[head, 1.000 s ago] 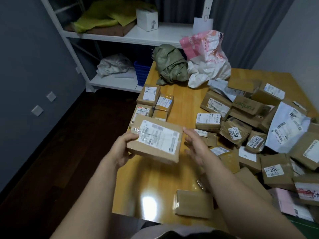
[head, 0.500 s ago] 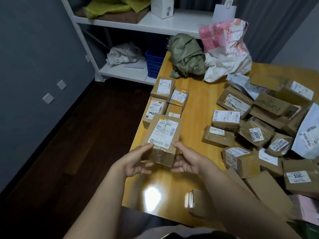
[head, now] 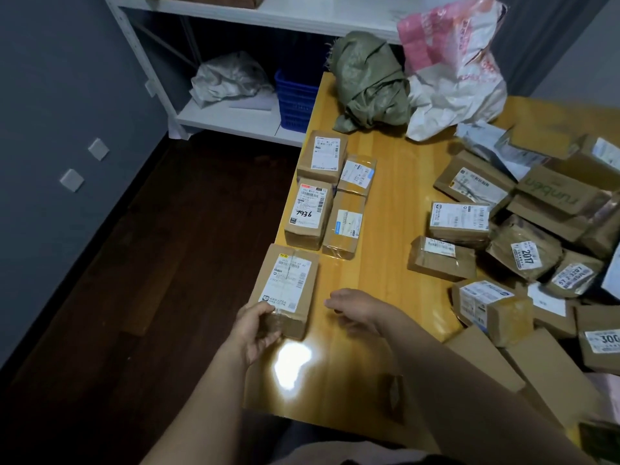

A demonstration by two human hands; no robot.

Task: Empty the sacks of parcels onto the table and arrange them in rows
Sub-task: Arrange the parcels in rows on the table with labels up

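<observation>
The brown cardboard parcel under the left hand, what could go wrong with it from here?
The brown cardboard parcel lies right along the left rim of the yellow wooden table, held only by the left hand; the right hand is off it. A careless release might tip it onto the dark wooden floor.

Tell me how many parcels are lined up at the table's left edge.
5: far-left box, small one beside it, box marked 7936, taped one beside it, nearest box in the left hand.

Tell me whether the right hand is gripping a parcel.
No: the right hand is open and empty; only the left hand grips the parcel.
</observation>
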